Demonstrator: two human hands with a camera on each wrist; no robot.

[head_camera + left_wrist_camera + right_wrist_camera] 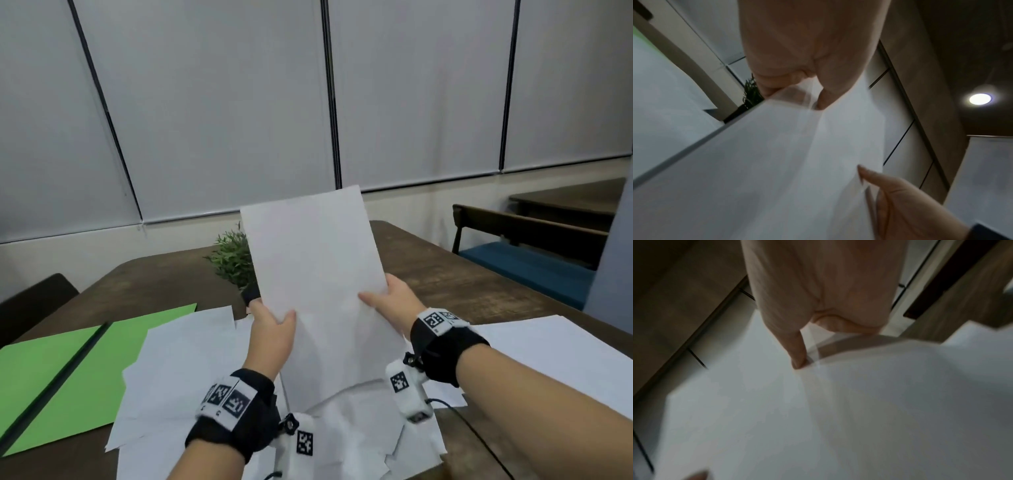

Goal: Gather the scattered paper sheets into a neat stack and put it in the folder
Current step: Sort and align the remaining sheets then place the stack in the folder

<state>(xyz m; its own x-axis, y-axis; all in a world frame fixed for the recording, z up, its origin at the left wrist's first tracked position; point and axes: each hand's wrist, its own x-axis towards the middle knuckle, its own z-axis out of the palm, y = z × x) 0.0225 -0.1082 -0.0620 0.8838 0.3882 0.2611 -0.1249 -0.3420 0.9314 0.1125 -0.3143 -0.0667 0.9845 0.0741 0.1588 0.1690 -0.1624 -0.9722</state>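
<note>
Both hands up w/ a held sheet bundle (318,274), upright, tilted slightly left, lifted off the worktop (462,274) at centre. Left hand (272,334) pinches its left edge, thumb on near face, fingers behind; right hand (390,301) pinches the right edge the same way. Left wrist view: thumb and fingers (774,84) clamp the paper edge, right hand visible low right. Right wrist view blurry, thumb pressed on paper. Can't tell how many sheets are in the bundle. Loose sheets (178,370) spread on worktop below and near, some overlapping, more at right (548,349). Green folder (68,373) lies open flat at left, partly under the loose sheets' left edge. Small plant (231,257) far centre, behind the bundle. Bench (527,240) far right.
</note>
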